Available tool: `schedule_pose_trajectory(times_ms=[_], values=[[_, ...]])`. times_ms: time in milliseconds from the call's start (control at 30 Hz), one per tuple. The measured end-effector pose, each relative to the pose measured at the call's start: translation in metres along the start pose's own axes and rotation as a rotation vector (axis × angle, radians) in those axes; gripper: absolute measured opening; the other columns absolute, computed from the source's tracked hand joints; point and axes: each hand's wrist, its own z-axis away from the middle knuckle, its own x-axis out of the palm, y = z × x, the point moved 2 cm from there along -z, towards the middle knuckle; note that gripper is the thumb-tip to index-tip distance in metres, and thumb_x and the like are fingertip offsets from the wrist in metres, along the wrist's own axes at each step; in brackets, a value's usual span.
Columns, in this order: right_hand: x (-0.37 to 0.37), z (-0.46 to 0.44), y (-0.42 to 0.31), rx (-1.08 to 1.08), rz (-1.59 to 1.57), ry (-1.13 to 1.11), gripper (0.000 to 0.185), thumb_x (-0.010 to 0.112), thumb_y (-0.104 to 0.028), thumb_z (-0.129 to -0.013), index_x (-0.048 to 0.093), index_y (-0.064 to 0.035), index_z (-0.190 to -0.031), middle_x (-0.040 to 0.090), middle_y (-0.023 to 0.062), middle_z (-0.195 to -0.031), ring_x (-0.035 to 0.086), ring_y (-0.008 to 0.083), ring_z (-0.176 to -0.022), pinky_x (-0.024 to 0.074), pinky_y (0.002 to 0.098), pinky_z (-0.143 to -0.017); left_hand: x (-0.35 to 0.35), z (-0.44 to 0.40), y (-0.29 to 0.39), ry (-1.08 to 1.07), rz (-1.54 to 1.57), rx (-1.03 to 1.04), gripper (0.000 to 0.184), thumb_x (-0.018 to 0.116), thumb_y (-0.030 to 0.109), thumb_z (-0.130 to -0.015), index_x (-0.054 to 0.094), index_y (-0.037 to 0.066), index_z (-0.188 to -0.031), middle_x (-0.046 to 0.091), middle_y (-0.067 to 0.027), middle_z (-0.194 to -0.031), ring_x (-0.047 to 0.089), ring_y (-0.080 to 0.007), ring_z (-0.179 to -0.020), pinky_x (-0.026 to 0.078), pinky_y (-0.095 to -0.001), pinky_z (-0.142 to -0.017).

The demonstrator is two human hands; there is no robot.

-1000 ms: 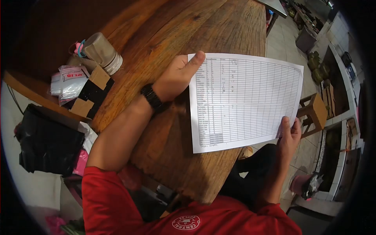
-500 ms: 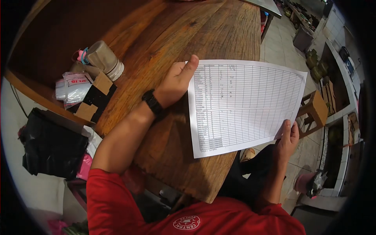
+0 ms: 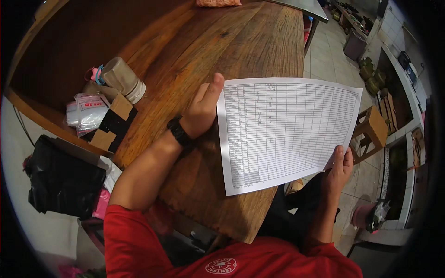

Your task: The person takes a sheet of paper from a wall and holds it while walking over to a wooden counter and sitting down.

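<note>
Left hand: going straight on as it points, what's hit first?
Beyond its sheet, the left hand looks free to pass over the wooden table as far as the picture shows; height above the wood is unclear.

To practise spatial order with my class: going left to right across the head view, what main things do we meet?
Black plastic bag → cloudy jar → black watch → left hand → printed sheet → brown stool.

Red short-sleeved shirt [image 3: 232, 259] with plain red sleeves, round white outlined logo [image 3: 221, 266] on the front, "CENTRAL" lettered inside its ring, chunky black wristwatch [image 3: 178, 131] with a segmented-looking band on the left wrist, dark trousers [image 3: 296, 204], right wrist bare
</note>
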Motion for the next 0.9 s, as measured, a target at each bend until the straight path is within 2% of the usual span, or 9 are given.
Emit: schedule_pose_trajectory(times_ms=[33,133,233,333,367,500,667,867,900], values=[[0.001,0.0,-0.001,-0.014,-0.01,0.019,0.024,0.054,-0.022,-0.105,0.061,0.0006,-0.106,0.066,0.0035,-0.096,0.058,0.0066,-0.083,0.0453,0.023,-0.075,-0.001,-0.001,-0.003,0.011,-0.023,0.002,0.064,0.025,0.045,-0.11,0.066,-0.003,-0.108,0.07,-0.0101,-0.099,0.064,-0.0143,-0.09,0.05,-0.0283,-0.082],[0.006,0.001,-0.005,-0.025,-0.027,0.047,0.023,0.054,-0.022,-0.105,0.06,0.0001,-0.104,0.066,0.003,-0.096,0.057,0.0064,-0.083,0.0451,0.0229,-0.075,0.002,0.001,0.009,-0.02,0.012,0.004,0.064,0.024,0.047,-0.11,0.067,-0.001,-0.102,0.068,-0.0057,-0.088,0.061,-0.0117,-0.076,0.048,-0.0258,-0.069],[0.0,0.002,-0.005,-0.007,-0.042,0.045,0.023,0.055,-0.022,-0.105,0.06,-0.0002,-0.104,0.066,0.0029,-0.096,0.057,0.0066,-0.083,0.0455,0.0234,-0.076,0.006,0.006,0.023,-0.013,0.087,-0.099,0.063,0.032,0.046,-0.109,0.061,0.006,-0.069,0.055,0.0,-0.063,0.047,-0.0095,-0.057,0.036,-0.0283,-0.055],[-0.001,0.001,-0.004,-0.017,-0.076,0.059,0.023,0.056,-0.023,-0.105,0.06,-0.0003,-0.104,0.066,0.0031,-0.096,0.057,0.0069,-0.084,0.0458,0.0238,-0.077,0.006,0.005,0.027,-0.075,0.074,-0.044,0.064,0.03,0.048,-0.109,0.063,0.006,-0.074,0.055,0.0016,-0.063,0.046,-0.0075,-0.056,0.033,-0.0269,-0.052],[0.0,0.001,-0.005,-0.021,-0.081,0.058,0.023,0.056,-0.023,-0.105,0.06,-0.0003,-0.104,0.066,0.0031,-0.096,0.058,0.007,-0.084,0.0458,0.0238,-0.077,0.005,0.005,0.037,-0.159,0.048,-0.021,0.06,0.032,0.045,-0.11,0.068,0.001,-0.089,0.063,0.0002,-0.074,0.054,-0.0073,-0.066,0.04,-0.0255,-0.059],[0.001,0.001,-0.007,-0.036,-0.057,0.059,0.024,0.057,-0.024,-0.104,0.06,-0.0002,-0.102,0.066,0.0033,-0.095,0.058,0.0071,-0.083,0.0458,0.024,-0.077,0.017,0.005,0.04,-0.105,0.067,0.028,0.055,0.033,0.042,-0.11,0.066,-0.001,-0.103,0.064,0.001,-0.082,0.053,-0.0055,-0.069,0.041,-0.0227,-0.062],[-0.002,0.001,-0.005,-0.019,-0.044,0.045,0.025,0.057,-0.025,-0.104,0.061,-0.0002,-0.102,0.066,0.0035,-0.094,0.058,0.0075,-0.083,0.0463,0.0244,-0.076,0.015,0.004,0.032,-0.107,0.062,0.052,0.051,0.035,0.037,-0.11,0.064,-0.005,-0.114,0.069,-0.0061,-0.103,0.062,-0.0104,-0.092,0.048,-0.026,-0.082],[0.001,0.002,-0.004,-0.007,-0.045,0.042,0.026,0.058,-0.025,-0.104,0.062,0.0,-0.102,0.067,0.0039,-0.094,0.059,0.0076,-0.082,0.0465,0.0243,-0.076,0.01,0.004,0.025,-0.05,-0.039,0.074,0.05,0.038,0.036,-0.11,0.066,-0.005,-0.109,0.07,-0.0063,-0.099,0.063,-0.0101,-0.088,0.049,-0.0254,-0.079],[0.003,0.002,-0.004,-0.009,-0.048,0.047,0.026,0.058,-0.025,-0.104,0.062,0.0,-0.102,0.067,0.004,-0.094,0.059,0.0076,-0.082,0.0466,0.0243,-0.076,0.011,0.004,0.025,-0.027,-0.025,0.09,0.05,0.041,0.037,-0.109,0.067,-0.005,-0.101,0.069,-0.005,-0.091,0.061,-0.009,-0.081,0.048,-0.0256,-0.073]])
